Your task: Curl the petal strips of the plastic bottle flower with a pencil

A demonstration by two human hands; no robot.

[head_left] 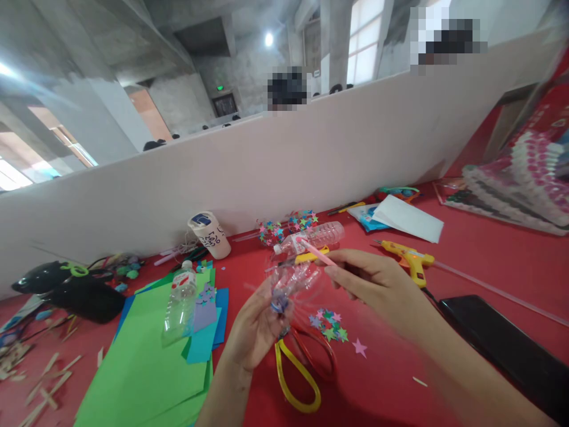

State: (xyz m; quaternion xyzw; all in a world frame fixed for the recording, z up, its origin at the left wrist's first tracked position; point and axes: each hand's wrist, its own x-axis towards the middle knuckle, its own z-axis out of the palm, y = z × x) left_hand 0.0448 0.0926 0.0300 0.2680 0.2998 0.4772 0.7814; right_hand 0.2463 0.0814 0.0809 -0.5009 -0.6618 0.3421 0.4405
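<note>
My left hand [251,335] is closed around a clear plastic bottle piece [297,281] cut into thin, splayed strips, with a purple part at its base. Between the thumb and fingers of my right hand [377,281] is a slim pink pen-like stick [317,253], its tip pointing up and left above the strips. Scissors [306,409] with one yellow and one red handle lie just below my left hand, their blades hidden. Colourful paper stars [331,326] are scattered to the right of them. Behind my hands a clear bottle [331,232] rests on its side.
A yellow glue gun [415,261] and a black slab-like object [498,338] lie at right. Green paper sheets [142,367], bearing another clear bottle [180,302], spread at left beside wooden sticks [48,391]. A paper cup [211,237] stands near the white partition [311,160].
</note>
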